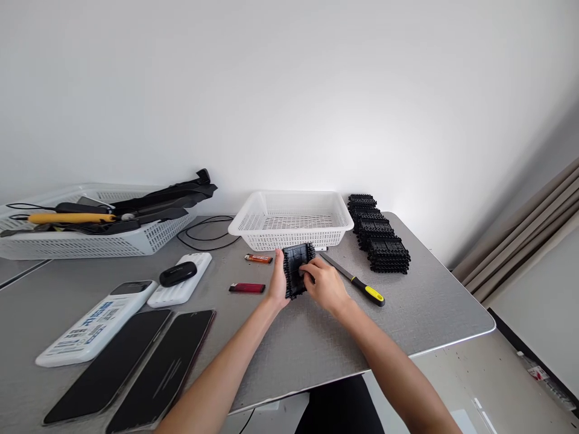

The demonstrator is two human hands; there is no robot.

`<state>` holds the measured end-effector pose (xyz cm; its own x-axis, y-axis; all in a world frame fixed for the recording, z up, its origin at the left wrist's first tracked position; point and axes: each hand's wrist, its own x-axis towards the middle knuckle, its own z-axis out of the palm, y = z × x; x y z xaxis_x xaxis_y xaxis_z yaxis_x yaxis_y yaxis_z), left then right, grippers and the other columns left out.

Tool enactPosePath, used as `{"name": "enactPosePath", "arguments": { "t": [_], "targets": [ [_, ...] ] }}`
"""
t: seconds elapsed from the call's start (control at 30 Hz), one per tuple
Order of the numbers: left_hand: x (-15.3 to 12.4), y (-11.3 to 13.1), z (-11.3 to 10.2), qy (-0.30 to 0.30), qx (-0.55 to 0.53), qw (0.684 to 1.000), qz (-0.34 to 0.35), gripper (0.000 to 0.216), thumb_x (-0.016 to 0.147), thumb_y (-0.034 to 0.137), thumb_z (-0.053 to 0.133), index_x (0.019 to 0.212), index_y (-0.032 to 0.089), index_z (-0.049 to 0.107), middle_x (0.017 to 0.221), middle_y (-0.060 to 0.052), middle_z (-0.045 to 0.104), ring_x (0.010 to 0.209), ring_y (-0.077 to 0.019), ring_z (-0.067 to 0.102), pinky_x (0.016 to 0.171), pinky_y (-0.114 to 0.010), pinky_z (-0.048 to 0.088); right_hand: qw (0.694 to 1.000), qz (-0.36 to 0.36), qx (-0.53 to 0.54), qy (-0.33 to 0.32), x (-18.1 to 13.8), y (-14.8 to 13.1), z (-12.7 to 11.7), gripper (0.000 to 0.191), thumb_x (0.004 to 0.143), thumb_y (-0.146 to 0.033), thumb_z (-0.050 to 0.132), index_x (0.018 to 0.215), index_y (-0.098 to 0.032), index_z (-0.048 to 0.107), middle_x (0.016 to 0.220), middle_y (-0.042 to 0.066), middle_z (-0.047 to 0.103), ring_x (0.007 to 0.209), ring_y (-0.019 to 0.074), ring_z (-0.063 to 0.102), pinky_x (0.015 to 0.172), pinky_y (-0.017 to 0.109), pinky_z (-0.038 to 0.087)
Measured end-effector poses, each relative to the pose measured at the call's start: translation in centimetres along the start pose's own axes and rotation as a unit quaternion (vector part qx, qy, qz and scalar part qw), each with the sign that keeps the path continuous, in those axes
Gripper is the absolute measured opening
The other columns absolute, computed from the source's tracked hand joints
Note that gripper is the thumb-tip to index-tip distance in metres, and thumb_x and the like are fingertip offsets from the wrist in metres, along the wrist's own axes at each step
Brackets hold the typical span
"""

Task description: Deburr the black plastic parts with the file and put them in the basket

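My left hand [277,282] grips a black plastic panel with toothed edges [295,259], tilted up above the table's front half. The thumb lies along its left edge and the other fingers are behind it. Against the panel's face, my right hand [326,284] has its fingers curled into a pinch; whatever may be between them is hidden. Just right of that hand lies a flat file with a black and yellow handle [373,295]. Similar black panels [389,255] are stacked at the table's right side. A red lighter [246,288] and an orange lighter [259,258] lie to the left.
A white plastic basket [246,236] stands behind my hands. Another basket [149,240] at far left holds straps and a yellow-handled tool [72,217]. Two phones [163,367], power banks [102,322] and a black case [178,274] cover the left front. The table edge [452,343] curves at right.
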<state>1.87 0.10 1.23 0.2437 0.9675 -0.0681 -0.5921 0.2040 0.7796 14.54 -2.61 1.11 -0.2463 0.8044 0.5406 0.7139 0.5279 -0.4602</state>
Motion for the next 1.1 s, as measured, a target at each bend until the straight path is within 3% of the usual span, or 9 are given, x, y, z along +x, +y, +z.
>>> {"name": "enactPosePath", "arguments": {
  "t": [0.13, 0.37, 0.6, 0.9, 1.1],
  "targets": [
    [0.2, -0.3, -0.2, -0.002, 0.001, 1.0, 0.002, 0.072, 0.083, 0.075, 0.042, 0.117, 0.017, 0.069, 0.113, -0.012, 0.072, 0.114, -0.0292, 0.064, 0.093, -0.039, 0.053, 0.999, 0.031, -0.013, 0.003, 0.1, 0.1, 0.0, 0.029, 0.089, -0.01, 0.049, 0.102, -0.02, 0.073, 0.098, 0.007, 0.067, 0.082, 0.0174, 0.065, 0.077, 0.028, 0.051],
    [0.2, -0.7, -0.4, 0.043, -0.001, 0.999, 0.011, 0.069, 0.08, 0.075, 0.049, 0.103, 0.014, 0.073, 0.102, -0.012, 0.075, 0.107, -0.0297, 0.067, 0.09, -0.035, 0.054, 0.999, -0.018, 0.037, -0.035, -0.1, -0.8, 0.6, 0.032, 0.09, -0.01, 0.047, 0.109, -0.021, 0.071, 0.107, 0.005, 0.068, 0.088, 0.0164, 0.066, 0.081, 0.027, 0.051],
    [0.4, -0.9, -0.6, 0.033, -0.01, 0.999, 0.005, 0.067, 0.084, 0.071, 0.046, 0.114, 0.016, 0.07, 0.11, -0.012, 0.073, 0.112, -0.0286, 0.065, 0.092, -0.036, 0.053, 0.997, 0.055, -0.056, -0.028, 0.0, -0.7, 0.0, 0.032, 0.092, -0.012, 0.045, 0.108, -0.02, 0.071, 0.102, 0.008, 0.068, 0.086, 0.0188, 0.065, 0.077, 0.029, 0.05],
    [1.2, -1.8, -1.5, 0.066, 0.032, 0.994, 0.078, 0.067, 0.078, 0.07, 0.056, 0.115, 0.016, 0.069, 0.112, -0.012, 0.072, 0.118, -0.0282, 0.062, 0.096, -0.035, 0.05, 0.997, -0.023, 0.069, -0.03, 0.1, -0.2, 0.7, 0.034, 0.092, -0.009, 0.044, 0.108, -0.021, 0.072, 0.104, 0.007, 0.066, 0.09, 0.0152, 0.063, 0.082, 0.027, 0.05],
    [1.0, -1.7, -1.1, 0.071, 0.041, 0.991, 0.104, 0.066, 0.077, 0.069, 0.059, 0.112, 0.014, 0.07, 0.111, -0.012, 0.073, 0.117, -0.0281, 0.062, 0.096, -0.034, 0.05, 0.997, -0.002, -0.057, -0.053, 0.0, -1.0, 0.2, 0.033, 0.092, -0.01, 0.044, 0.112, -0.019, 0.07, 0.103, 0.008, 0.065, 0.088, 0.0175, 0.062, 0.077, 0.028, 0.048]
  ]
}}
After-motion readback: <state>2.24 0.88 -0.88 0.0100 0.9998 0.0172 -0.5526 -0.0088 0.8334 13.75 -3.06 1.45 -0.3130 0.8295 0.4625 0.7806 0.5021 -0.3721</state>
